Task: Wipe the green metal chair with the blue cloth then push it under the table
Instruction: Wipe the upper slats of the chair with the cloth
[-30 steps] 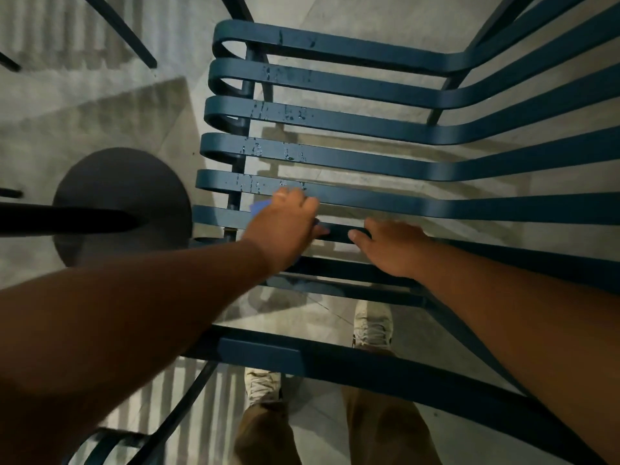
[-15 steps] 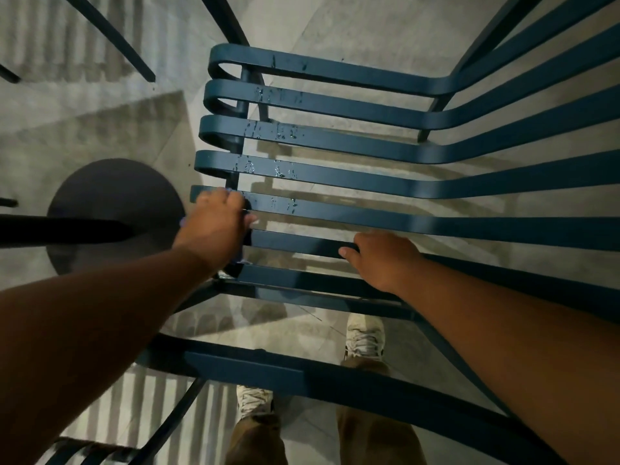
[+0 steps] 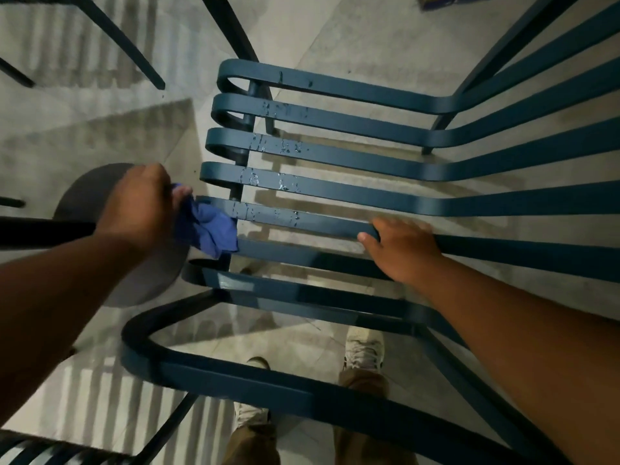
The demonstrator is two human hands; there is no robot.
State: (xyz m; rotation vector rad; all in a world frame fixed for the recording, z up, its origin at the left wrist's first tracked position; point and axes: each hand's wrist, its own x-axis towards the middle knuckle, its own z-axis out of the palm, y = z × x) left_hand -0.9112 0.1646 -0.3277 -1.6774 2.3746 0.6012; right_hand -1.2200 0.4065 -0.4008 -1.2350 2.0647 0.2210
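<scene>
Pale grey tiled floor [image 3: 352, 41] carries everything in view, crossed by striped slat shadows. On it stands the green metal chair with flat curved slats [image 3: 352, 156], seen from above; its slats run from rolled ends at centre out toward the right edge of the view, and its dark rounded frame bar [image 3: 235, 374] crosses the lower middle. Water droplets [image 3: 285, 186] sit on several slats near their rolled ends. The round dark metal table base [image 3: 87, 196] lies on the floor just left of the chair, with a black bar [image 3: 43, 231] passing over it from the left edge. Thin dark legs [image 3: 127, 38] of other furniture stand at the upper left. Left hand [image 3: 141, 209] is over the table base, beside the slat ends, fingers clenched around the crumpled blue cloth [image 3: 208, 226]; the cloth hangs from the hand and touches the rolled end of one slat. Right hand [image 3: 399, 246] rests on a middle slat, fingers curled over its far edge, gripping the chair. The person's pale laced shoes [image 3: 364, 347] and tan trouser legs [image 3: 251, 444] show through the frame at the bottom.
</scene>
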